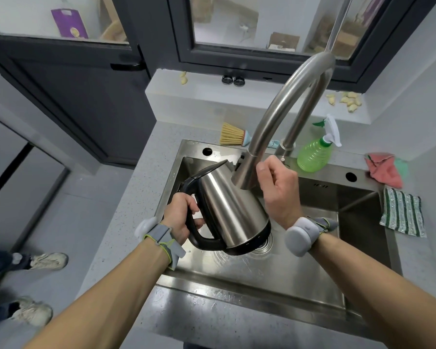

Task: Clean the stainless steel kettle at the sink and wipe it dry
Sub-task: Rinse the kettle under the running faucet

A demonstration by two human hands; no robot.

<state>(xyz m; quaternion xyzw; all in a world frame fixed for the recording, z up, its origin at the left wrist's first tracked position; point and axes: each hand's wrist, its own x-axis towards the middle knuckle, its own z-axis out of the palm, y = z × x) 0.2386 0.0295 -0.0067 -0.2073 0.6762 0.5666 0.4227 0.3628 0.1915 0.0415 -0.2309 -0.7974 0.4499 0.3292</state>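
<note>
Kettle (230,210): brushed steel body, tapering toward the top, with a black lid, black spout, black handle and black base; it is tilted, spout pointing up and away, base lowest. It hangs over the sink (312,285), above the drain.

Sink: 1 stainless basin, wet on its floor, set in a speckled grey counter (136,187). The faucet (282,117) arches over the basin, its head just beside the kettle's upper wall. Behind the basin lie a brush (233,134) and a green sprayer (317,152); to the right, a pink cloth (383,170) and a striped cloth (403,214). 2 dark-framed windows stand behind the ledge.

Left hand (180,217): fingers wrapped round the kettle's handle, carrying it. Right hand (278,187): fingers curled at the faucet head, just right of the kettle; whether it touches the kettle cannot be told. Both wrists wear grey bands.
</note>
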